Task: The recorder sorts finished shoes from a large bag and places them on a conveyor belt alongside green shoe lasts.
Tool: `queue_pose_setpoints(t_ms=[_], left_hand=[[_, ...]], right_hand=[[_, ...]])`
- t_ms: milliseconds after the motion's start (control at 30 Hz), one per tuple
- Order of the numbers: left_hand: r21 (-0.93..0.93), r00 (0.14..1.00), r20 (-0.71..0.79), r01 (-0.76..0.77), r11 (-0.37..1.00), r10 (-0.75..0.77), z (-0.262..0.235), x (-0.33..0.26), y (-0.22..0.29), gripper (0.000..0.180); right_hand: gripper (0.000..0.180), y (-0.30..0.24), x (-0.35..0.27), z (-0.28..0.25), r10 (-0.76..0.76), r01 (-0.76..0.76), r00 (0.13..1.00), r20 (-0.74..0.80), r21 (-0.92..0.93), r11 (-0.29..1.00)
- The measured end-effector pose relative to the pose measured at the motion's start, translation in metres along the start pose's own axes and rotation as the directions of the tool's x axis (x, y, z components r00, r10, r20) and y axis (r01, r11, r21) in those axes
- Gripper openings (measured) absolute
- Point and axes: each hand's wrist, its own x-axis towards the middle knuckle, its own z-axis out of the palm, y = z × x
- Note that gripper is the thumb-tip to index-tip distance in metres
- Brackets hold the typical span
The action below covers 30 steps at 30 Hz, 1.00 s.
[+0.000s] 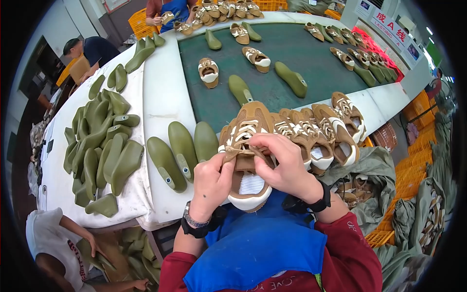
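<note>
The shoe is tan with white stripes, cream laces and a white sole; beside the shoe, the row of shoes shows the same tan and white; left of the shoe, the shoe forms are olive green on a white surface; beyond the shoe, the belt is dark green; below the shoe, the apron is blue over red sleeves.

Head view, with the tan shoe as landmark. The left hand grips its near-left side; the right hand pinches the laces over its tongue. Just right of the shoe, a row of matching shoes lies on the white table edge. Just left, three green shoe forms stand side by side; farther left, a heap of green forms. Beyond the shoe, a green conveyor belt carries scattered shoes and forms. Below the shoe, a blue apron
</note>
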Motion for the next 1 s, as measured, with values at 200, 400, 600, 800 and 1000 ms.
queue_pose_setpoints(t_ms=[200,400,600,800,1000], left_hand=[[0.044,0.998,-0.001,-0.069,0.997,0.069,0.002,-0.001,0.004,0.015],[0.124,0.985,-0.072,-0.147,0.981,0.157,0.002,-0.003,0.007,0.018],[0.029,0.994,-0.078,-0.080,0.996,0.082,-0.002,-0.004,0.000,0.017],[-0.087,0.994,-0.067,0.082,0.993,-0.088,-0.003,-0.007,0.002,0.022],[0.219,0.935,-0.009,-0.345,0.913,0.355,0.003,-0.007,0.021,0.040]], right_hand=[[0.024,-0.006,-0.002,0.006,-0.076,0.077,0.997,0.016,-0.148,0.986],[0.024,-0.012,0.000,0.007,-0.041,0.041,0.999,0.000,-0.060,0.997],[0.016,0.001,-0.004,-0.001,-0.017,-0.030,0.977,0.212,0.218,0.976],[0.017,0.006,-0.010,-0.002,0.021,-0.082,0.980,0.196,0.309,0.948],[0.036,-0.001,-0.007,0.005,0.069,-0.046,0.991,-0.111,0.205,0.978]])
